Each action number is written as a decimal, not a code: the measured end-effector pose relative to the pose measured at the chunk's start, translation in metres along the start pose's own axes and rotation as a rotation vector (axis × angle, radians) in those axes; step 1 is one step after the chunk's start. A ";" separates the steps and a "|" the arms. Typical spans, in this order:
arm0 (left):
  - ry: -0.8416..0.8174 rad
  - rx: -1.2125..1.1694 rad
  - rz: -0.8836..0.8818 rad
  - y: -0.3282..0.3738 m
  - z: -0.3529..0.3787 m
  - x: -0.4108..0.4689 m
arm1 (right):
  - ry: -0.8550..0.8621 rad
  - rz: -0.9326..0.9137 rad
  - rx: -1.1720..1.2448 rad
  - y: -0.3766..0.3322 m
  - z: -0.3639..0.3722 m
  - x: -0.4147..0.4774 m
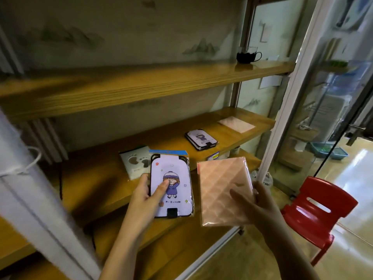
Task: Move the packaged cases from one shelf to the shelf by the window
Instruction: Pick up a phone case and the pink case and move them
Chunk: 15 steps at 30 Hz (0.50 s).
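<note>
Honestly, much of the scene is soft with blur — the upper shelf [141, 81] smears across the view, and the printed text on the cartoon case [171, 185] under the drawing cannot be read. Both forearms are cut off by the bottom edge. The left hand [145, 199] grips that case by its left edge, thumb lying across the front over the drawn figure in a purple hat, remaining fingers hidden behind it; its clear wrapper has a blue strip on top. Just right of that thumb, the right hand [256, 205] clasps the pink packet [224, 190] — thumb on its glossy, quilted-looking face, fingers wrapped round the right edge. Beyond the left fingertips a paw-print packet [134, 163] lies on the middle shelf [96, 178]; farther back sit another cartoon case [201, 139] and a second pink packet [236, 124]. A red chair [314, 211] stands past the right knuckles.
</note>
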<state>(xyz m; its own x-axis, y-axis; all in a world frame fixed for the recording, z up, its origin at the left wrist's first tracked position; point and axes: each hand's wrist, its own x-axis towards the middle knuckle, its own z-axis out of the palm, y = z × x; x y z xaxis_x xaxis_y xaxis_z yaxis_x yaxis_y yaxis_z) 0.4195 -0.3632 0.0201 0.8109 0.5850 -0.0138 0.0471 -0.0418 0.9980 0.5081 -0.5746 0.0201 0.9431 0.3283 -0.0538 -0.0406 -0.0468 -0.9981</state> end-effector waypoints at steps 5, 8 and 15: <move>0.016 -0.015 -0.021 0.015 0.047 0.069 | 0.024 0.030 0.012 -0.013 -0.027 0.067; 0.031 0.017 -0.005 0.017 0.070 0.113 | 0.058 0.004 -0.038 -0.016 -0.041 0.112; 0.124 0.011 -0.081 -0.002 0.118 0.193 | 0.102 0.062 -0.039 -0.002 -0.069 0.187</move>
<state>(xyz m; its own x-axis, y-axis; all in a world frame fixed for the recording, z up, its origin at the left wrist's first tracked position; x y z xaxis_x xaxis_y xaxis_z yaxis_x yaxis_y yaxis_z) 0.6448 -0.3453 0.0086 0.7262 0.6821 -0.0862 0.1165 0.0014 0.9932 0.7070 -0.5780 0.0139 0.9680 0.2257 -0.1101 -0.0891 -0.1012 -0.9909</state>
